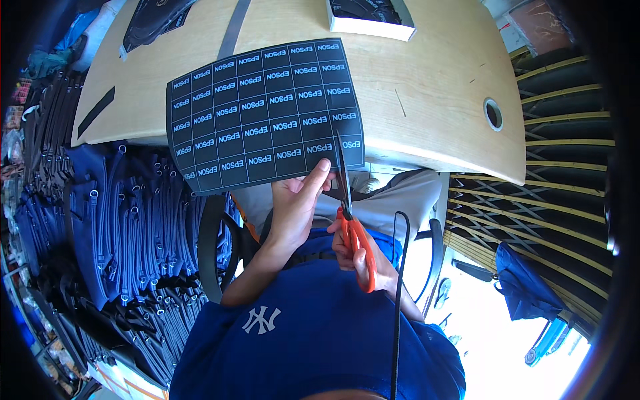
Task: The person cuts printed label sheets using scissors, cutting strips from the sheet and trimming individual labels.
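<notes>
A black sheet printed with a grid of white-lettered labels hangs partly over the front edge of the table. My left hand grips its lower edge near the right corner, thumb on top and fingers beneath. In my right hand is a pair of scissors with orange handles. The dark blades point away from me and lie over the sheet along the line between its last two columns at the right. Whether the blades are parted is hard to make out.
The pale wooden table has a round cable hole at right. A white box of dark pieces stands at the back. Bundles of blue straps with metal rings hang at left. A folding metal gate stands at right, a blue bag beside it.
</notes>
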Tool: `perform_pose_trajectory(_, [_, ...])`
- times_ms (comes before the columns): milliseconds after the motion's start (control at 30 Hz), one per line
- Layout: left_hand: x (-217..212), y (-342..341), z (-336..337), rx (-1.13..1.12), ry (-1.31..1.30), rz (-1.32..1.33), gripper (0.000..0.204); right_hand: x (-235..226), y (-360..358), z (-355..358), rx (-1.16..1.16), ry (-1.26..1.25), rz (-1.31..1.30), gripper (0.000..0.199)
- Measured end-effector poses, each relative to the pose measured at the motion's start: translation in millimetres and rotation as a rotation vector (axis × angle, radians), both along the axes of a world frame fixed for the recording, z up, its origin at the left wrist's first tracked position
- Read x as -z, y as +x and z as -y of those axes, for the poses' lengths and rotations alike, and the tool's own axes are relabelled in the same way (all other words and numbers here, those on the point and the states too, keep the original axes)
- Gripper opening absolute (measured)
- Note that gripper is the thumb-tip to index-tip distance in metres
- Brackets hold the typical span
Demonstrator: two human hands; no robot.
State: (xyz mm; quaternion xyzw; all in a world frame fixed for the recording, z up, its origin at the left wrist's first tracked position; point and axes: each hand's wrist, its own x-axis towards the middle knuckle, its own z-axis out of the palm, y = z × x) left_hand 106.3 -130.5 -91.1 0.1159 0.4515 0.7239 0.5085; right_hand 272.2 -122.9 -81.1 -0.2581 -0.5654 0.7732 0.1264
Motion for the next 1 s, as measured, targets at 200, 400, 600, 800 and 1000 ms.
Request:
perform_pose_trajectory(200, [-2.7,1.1,0.5,0.014,-0.016,0.0,0.008,-0.5,-1.0,-1.5,0.009,0.032,0.005,0.074])
perform_pose_trajectory(400, [-1.7,3.5,-0.1,-0.008,-0.011,0.001,0.015,0.8,-1.8,-2.6,0.022,0.025,-0.01,0.075])
perform_pose_trajectory(600, [-0.2,2.5,-0.4,-0.009,-0.012,-0.022,0.015,-4.4,-2.2,-5.1,0.021,0.002,0.002,0.075])
perform_pose_trajectory(800, [0.9,1.0,-1.5,-0.016,-0.013,-0.045,0.015,-4.3,-2.3,-5.1,0.043,0.016,0.017,0.074])
perform_pose_trajectory(1000, [-0.1,2.1,-2.2,-0.023,-0.029,-0.068,0.014,-10.3,-1.8,-1.7,0.068,-0.119,0.038,0.062])
